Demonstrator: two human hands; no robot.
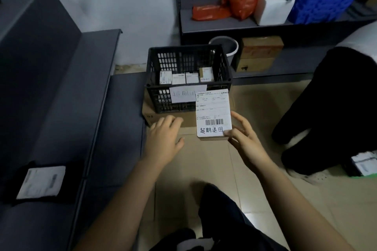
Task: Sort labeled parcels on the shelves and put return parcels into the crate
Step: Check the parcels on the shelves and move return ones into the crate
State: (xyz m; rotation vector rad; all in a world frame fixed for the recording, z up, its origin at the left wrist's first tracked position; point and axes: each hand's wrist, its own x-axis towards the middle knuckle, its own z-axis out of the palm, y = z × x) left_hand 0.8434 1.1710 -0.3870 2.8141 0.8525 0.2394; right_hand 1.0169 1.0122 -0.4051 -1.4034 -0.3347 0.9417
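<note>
The small labelled parcel [213, 114], at the crate's [183, 48] five o'clock, looked light and stiff, a box safely pinched by its lower corner in the right hand [244, 138], while the left hand [165, 138] hovered spread.

Dim indoor light, dark vignetted corners, wide-angle edge bending, soft blur throughout

We find black slatted plastic crate [155, 96] on flat brown cardboard box [188, 121] | small white-labelled parcels [178, 78] in crate — grey metal shelf [214, 24] behind it, rightward
</note>
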